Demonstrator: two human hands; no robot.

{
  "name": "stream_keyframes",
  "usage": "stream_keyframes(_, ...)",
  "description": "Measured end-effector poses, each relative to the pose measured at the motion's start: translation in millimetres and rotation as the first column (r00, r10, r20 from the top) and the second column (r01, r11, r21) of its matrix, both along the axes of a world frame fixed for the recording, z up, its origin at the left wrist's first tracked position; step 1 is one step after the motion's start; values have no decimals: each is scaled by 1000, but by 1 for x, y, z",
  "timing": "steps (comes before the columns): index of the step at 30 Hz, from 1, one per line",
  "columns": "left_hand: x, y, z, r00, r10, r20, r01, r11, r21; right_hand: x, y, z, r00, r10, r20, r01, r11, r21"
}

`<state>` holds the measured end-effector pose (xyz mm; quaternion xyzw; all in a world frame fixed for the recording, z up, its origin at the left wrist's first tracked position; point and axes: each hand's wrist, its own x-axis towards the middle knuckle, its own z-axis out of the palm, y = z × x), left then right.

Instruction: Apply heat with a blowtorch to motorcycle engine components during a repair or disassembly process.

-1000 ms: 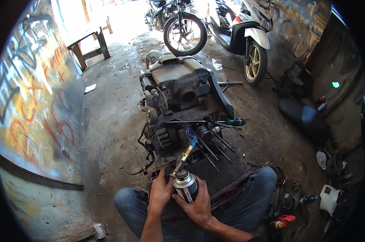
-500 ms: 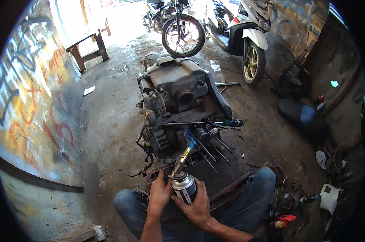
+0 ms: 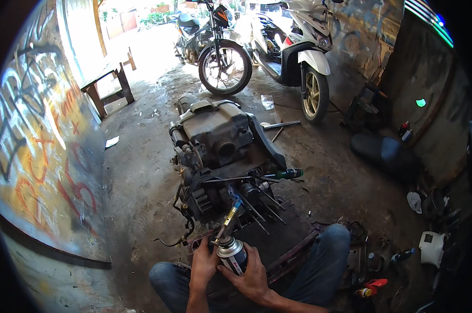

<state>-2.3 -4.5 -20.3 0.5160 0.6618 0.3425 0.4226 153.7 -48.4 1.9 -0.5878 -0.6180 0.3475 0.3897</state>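
"Holding something?"

"Yes. My right hand has its fingers clamped around a can. The can tips a little, between my knees."

"And your other hand?"

"My left hand is right by the top of the can, at the bottom of the torch. I can't tell if those fingers pinch anything."

"Where does the torch point?"

"Away from me, at the engine. Blue shows at its tip, close to some long metal rods."

"What else is there?"

"A screwdriver with a green handle lies across the engine. Past that stand a black motorbike and a white scooter."
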Motion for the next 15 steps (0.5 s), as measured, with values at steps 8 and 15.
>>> stream_keyframes(8, 0, -1, 5, 1000, -2, -14, 1, 1000, -21, 0, 2, 3, 999, -2, -33, 2, 1000, 3)
stream_keyframes(15, 1, -3, 12, 999, 17, -42, -20, 998, -61, 0, 1, 0, 1000, -2, -21, 3, 1000, 20)
